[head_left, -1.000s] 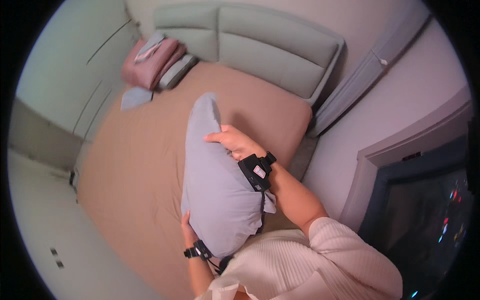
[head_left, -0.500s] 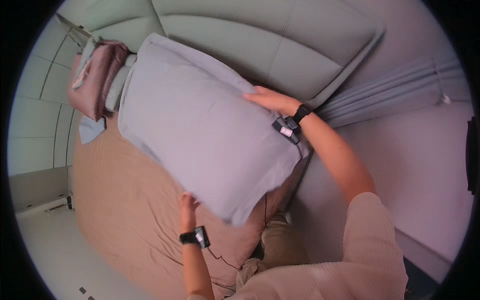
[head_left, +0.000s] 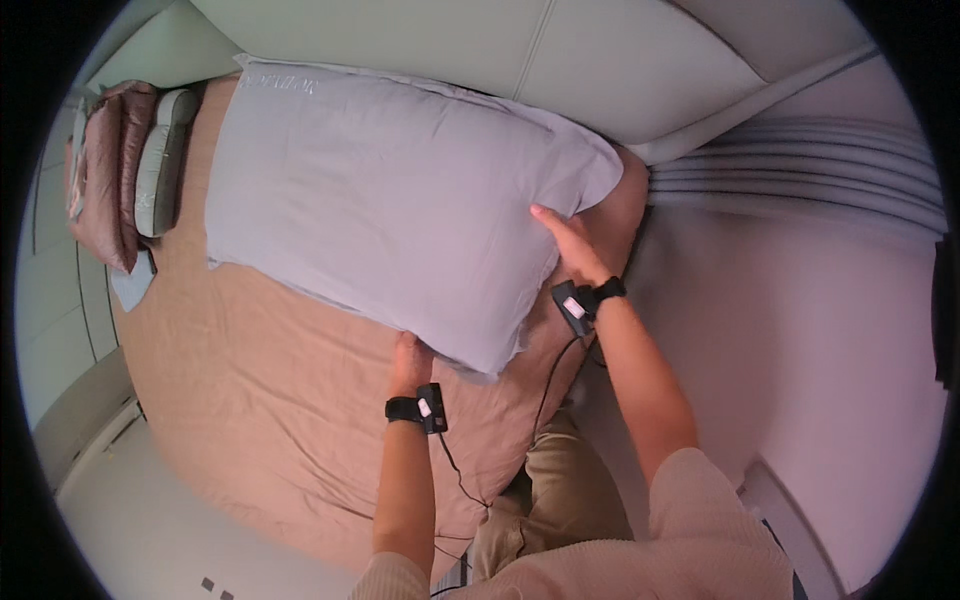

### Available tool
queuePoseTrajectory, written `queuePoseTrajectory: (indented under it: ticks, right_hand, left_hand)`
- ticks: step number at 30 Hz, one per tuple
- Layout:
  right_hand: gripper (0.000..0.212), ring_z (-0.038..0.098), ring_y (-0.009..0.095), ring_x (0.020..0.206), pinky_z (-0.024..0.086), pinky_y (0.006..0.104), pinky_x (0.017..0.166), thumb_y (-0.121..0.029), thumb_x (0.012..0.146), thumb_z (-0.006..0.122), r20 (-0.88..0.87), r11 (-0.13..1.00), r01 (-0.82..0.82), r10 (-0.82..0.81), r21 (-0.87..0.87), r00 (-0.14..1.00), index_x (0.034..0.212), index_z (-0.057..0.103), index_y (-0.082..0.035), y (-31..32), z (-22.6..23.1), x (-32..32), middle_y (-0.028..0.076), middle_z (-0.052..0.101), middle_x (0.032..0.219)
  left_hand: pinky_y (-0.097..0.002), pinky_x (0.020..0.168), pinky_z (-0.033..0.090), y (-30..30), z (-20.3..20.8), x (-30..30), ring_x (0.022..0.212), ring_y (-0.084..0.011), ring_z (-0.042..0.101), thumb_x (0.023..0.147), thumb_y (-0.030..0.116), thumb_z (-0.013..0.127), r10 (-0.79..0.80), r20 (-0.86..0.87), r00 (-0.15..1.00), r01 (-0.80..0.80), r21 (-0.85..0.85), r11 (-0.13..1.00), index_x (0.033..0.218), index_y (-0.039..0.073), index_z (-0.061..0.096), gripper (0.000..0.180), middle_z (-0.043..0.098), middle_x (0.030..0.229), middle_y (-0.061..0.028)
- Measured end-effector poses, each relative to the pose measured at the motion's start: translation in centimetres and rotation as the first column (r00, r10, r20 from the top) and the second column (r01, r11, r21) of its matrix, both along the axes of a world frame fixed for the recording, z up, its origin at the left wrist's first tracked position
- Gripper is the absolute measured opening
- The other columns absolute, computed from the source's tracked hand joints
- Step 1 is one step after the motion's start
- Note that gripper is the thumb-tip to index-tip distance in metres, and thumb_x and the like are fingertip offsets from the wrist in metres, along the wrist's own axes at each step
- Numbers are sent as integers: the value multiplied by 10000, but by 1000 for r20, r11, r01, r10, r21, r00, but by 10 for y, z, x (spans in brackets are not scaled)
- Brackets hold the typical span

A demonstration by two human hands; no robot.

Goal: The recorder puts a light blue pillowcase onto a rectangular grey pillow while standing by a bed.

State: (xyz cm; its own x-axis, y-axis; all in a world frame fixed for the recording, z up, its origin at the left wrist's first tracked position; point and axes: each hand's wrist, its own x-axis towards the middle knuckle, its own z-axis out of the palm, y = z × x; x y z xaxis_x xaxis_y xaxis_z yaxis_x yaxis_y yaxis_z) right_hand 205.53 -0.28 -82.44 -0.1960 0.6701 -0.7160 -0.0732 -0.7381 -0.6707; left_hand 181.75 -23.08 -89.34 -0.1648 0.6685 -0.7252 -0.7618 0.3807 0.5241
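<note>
A large pale lilac-grey pillow (head_left: 380, 200) lies on the brown-pink bed sheet (head_left: 260, 370), its far long side along the headboard. My left hand (head_left: 411, 366) is at the pillow's near edge; its thumb shows at the rim and its fingers are tucked under the fabric. At the right end, my right hand (head_left: 572, 247) grips the pillow's side, thumb on top and the other fingers mostly hidden beneath. Each wrist wears a black strap with a small cabled device.
A padded grey-green headboard (head_left: 440, 45) runs along the far side. At the far left stand a dusky pink pillow (head_left: 104, 180) and a grey cushion (head_left: 163, 165), with a small light-blue cloth (head_left: 133, 283) beside them. Grey-blue curtains (head_left: 790, 170) hang at the right.
The pillow has come down flatter onto the bed. My right hand has moved from its upper face to its right side, nearer me; my left hand has shifted up and slightly right along the near edge.
</note>
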Motion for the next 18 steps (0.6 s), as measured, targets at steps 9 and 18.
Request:
queuePoseTrajectory:
  ticks: [9, 18]
  right_hand:
    - [758, 434, 372, 1250, 374, 399, 1025, -240, 765, 746, 926, 735, -641, 50, 220, 375, 1345, 362, 62, -15, 35, 20, 247, 439, 1347]
    - [819, 265, 307, 1396, 252, 509, 1100, -484, 782, 681, 908, 657, -655, -111, 373, 405, 1429, 354, -102, 43, 8, 14, 180, 303, 1495]
  left_hand:
    - [-419, 603, 505, -41, -51, 53, 666, -345, 648, 858, 177, 568, -515, -776, 365, 190, -479, 857, 995, -109, 599, 319, 659, 757, -195]
    - [-358, 391, 473, -40, 4, 89, 430, -226, 551, 859, 134, 520, -659, -159, 735, 415, -664, 623, 876, -58, 592, 206, 589, 656, -144]
